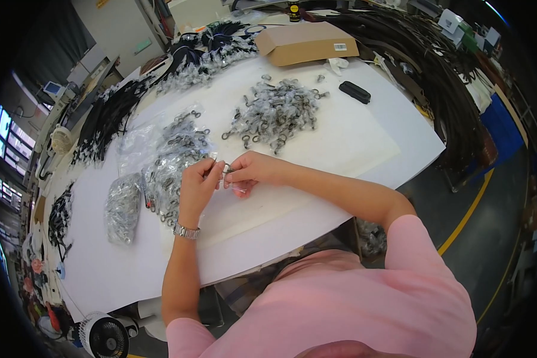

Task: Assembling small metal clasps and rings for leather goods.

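Above the white table, my left hand [201, 182] and my right hand [252, 169] meet, fingers pinched around one small metal clasp [227, 169]. Clear film shows between the fingertips, and the fingers cover most of the piece. Just left of my hands spreads a heap of film-wrapped metal clasps [176, 152], partly on a clear plastic bag. Farther off, ahead of my right hand, lies a second pile of similar clasps [277, 113] with dark ring ends. A full clear bag [123, 209] rests left of my left wrist.
Bundles of black straps [110, 110] line the far left edge. At the back stands a cardboard box [307, 45], with a black case [355, 92] nearer. Long dark strips [423, 71] hang at the right. A fan [107, 337] stands at the lower left.
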Action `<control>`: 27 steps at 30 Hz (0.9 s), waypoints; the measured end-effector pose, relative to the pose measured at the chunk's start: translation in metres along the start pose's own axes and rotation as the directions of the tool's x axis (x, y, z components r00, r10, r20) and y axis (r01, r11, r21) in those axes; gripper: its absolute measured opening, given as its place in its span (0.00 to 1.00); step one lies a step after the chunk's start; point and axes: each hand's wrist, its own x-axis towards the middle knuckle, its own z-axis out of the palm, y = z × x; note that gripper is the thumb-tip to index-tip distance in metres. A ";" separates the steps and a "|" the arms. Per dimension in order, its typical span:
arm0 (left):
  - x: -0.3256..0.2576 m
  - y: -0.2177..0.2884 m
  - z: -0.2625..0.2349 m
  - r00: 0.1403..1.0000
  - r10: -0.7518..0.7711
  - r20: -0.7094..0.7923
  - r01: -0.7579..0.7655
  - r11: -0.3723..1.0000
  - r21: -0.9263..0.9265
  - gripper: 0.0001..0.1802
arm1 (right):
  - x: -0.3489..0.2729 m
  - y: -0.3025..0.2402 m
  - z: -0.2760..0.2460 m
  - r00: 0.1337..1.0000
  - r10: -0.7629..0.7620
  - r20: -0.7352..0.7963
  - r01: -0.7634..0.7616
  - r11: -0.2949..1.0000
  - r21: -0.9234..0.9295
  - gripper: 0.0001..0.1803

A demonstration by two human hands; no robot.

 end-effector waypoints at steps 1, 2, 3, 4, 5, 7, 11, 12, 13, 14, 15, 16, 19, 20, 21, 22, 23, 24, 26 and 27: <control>-0.001 0.000 0.000 1.000 0.006 0.002 -0.006 1.000 0.004 0.19 | -0.002 -0.003 0.000 0.999 0.029 0.016 -0.029 1.000 -0.009 0.14; -0.002 0.001 0.000 1.000 0.011 0.002 -0.011 1.000 0.007 0.20 | -0.001 -0.003 -0.001 0.999 0.029 0.017 -0.029 1.000 -0.011 0.14; -0.003 0.003 -0.001 1.000 0.011 0.000 -0.011 1.000 0.007 0.20 | 0.000 -0.001 -0.002 1.000 0.020 0.012 -0.020 1.000 0.009 0.14; -0.004 0.007 -0.001 1.000 0.015 0.000 -0.015 1.000 0.005 0.20 | 0.000 -0.002 -0.003 1.000 0.013 0.004 -0.013 1.000 0.026 0.15; -0.005 0.008 -0.002 1.000 0.019 -0.001 -0.019 1.000 0.003 0.19 | -0.001 -0.002 -0.004 1.000 0.016 0.004 -0.016 1.000 0.022 0.15; -0.003 0.004 0.001 0.999 0.040 -0.014 -0.041 0.999 -0.014 0.18 | -0.003 -0.002 -0.005 1.000 0.000 0.026 -0.001 0.999 0.036 0.15; -0.004 -0.003 0.007 0.998 0.049 -0.027 -0.052 0.986 -0.156 0.12 | -0.003 0.000 0.000 1.000 0.023 -0.009 -0.022 0.998 0.061 0.15; -0.003 -0.007 0.006 0.999 0.040 -0.029 -0.044 0.986 -0.161 0.12 | -0.002 -0.002 -0.001 1.000 0.011 -0.007 -0.011 0.999 0.043 0.15; 0.000 -0.008 0.004 0.999 0.038 -0.018 -0.041 0.989 -0.144 0.10 | -0.002 -0.003 -0.001 1.000 -0.002 -0.009 0.002 1.000 0.029 0.16; 0.000 -0.009 0.003 0.999 0.037 -0.006 -0.037 0.991 -0.126 0.08 | -0.001 -0.002 -0.001 1.000 0.005 -0.009 -0.005 0.999 0.036 0.16; -0.002 -0.009 0.003 1.000 0.028 -0.003 -0.028 0.992 -0.127 0.08 | 0.001 -0.001 -0.002 1.000 0.010 -0.006 -0.010 1.000 0.026 0.16; -0.002 -0.001 0.003 1.000 0.013 -0.025 -0.016 0.990 -0.137 0.07 | 0.003 -0.003 -0.005 1.000 0.012 0.001 -0.012 1.000 0.010 0.17; 0.000 0.002 0.005 0.999 0.014 -0.040 -0.020 0.989 -0.148 0.05 | 0.005 -0.005 -0.007 0.996 0.085 0.026 -0.087 0.991 0.101 0.17; 0.000 0.001 0.005 0.999 0.036 -0.028 -0.040 0.987 -0.154 0.05 | 0.004 -0.007 -0.007 0.996 0.079 0.033 -0.082 0.991 0.109 0.17; -0.002 0.003 0.006 0.999 0.032 -0.024 -0.035 0.989 -0.142 0.05 | 0.002 -0.009 -0.007 0.993 0.106 0.045 -0.111 0.985 0.131 0.17; -0.003 0.004 0.009 1.000 0.002 -0.026 -0.007 0.978 -0.210 0.05 | 0.002 -0.009 -0.010 0.990 0.128 0.052 -0.135 0.979 0.155 0.17; -0.003 0.004 0.010 0.999 -0.028 -0.025 0.020 0.961 -0.276 0.06 | 0.005 -0.006 -0.011 0.992 0.115 0.052 -0.123 0.978 0.168 0.17; -0.002 0.005 0.008 1.000 -0.026 -0.013 0.022 0.964 -0.263 0.06 | 0.008 -0.003 -0.013 0.991 0.106 0.076 -0.115 0.985 0.131 0.18; -0.007 0.011 0.005 0.965 -0.242 0.104 0.263 0.886 -0.383 0.05 | 0.005 0.001 -0.012 0.990 0.102 0.102 -0.113 0.987 0.110 0.18; -0.006 0.010 0.008 0.962 -0.248 0.113 0.272 0.886 -0.375 0.05 | 0.002 0.002 -0.013 0.993 0.072 0.096 -0.080 0.994 0.080 0.18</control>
